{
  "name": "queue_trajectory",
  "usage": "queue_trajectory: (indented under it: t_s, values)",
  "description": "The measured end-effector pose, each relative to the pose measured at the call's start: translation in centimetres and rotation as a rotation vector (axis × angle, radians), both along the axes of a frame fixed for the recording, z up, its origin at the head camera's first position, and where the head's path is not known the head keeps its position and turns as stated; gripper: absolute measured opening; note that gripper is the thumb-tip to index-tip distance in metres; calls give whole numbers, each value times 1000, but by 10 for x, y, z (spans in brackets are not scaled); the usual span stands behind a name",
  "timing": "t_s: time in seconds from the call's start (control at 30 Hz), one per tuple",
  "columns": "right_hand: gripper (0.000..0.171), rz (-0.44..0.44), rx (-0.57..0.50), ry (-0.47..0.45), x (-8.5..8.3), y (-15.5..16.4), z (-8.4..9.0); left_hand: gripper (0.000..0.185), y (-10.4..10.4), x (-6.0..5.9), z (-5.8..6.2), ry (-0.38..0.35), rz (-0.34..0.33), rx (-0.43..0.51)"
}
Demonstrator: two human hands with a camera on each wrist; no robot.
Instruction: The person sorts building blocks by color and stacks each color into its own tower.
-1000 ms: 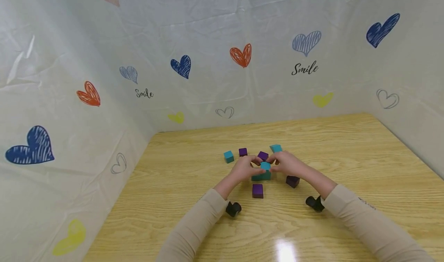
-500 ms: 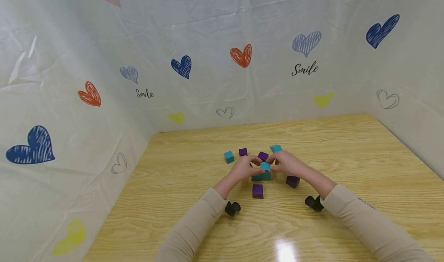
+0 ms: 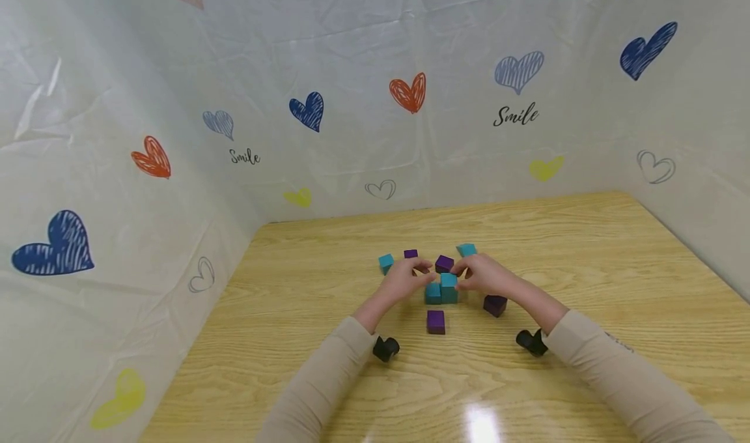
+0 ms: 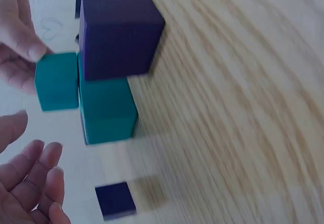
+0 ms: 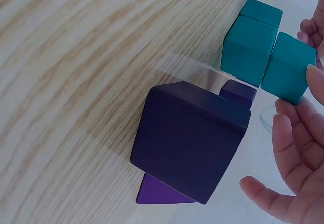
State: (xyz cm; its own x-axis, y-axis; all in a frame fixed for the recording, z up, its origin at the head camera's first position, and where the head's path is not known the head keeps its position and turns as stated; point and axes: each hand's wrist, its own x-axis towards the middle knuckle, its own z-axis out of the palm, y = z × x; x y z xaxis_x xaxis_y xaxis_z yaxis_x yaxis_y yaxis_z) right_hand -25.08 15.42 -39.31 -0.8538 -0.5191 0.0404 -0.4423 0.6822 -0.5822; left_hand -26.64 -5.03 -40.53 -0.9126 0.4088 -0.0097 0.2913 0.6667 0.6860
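A teal cube [image 5: 288,69] sits on top of a lower teal cube [image 5: 248,49], with another teal cube [image 3: 433,293] beside it at the left. My right hand [image 3: 485,276] holds the top cube at its right side, thumb and fingertips against it. To the left of the stack, my left hand [image 3: 400,281] is apart from it, its fingers loosely bent around nothing. In front stands a purple cube [image 3: 436,322], and behind the stack is another purple cube [image 3: 444,264]. A dark purple block [image 3: 495,305] lies under the right wrist.
Farther back are a teal cube [image 3: 386,263], a small purple block [image 3: 411,254] and a teal wedge-like block [image 3: 467,250]. The wooden table [image 3: 293,286] meets a white sheet [image 3: 351,150] printed with hearts. Black wrist cameras [image 3: 386,348] hang below both wrists.
My left hand has let go of the top teal cube and moved a little left, uncovering the lower cube. The right hand stays in place at the top cube.
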Motion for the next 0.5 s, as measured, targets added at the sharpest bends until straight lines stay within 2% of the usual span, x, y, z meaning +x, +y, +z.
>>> queue_trajectory:
  t_s: [0.2,0.33,0.5]
  values:
    - [29,-10,-16,-34,0,0,-1,29,-22,-9,0,65,112,42]
    - [29,-15,-24,-42,0,1,-2,32,-34,-15,0,108,186,35]
    - [29,-21,-34,-48,-1,0,-2,39,-46,-20,0,104,251,25]
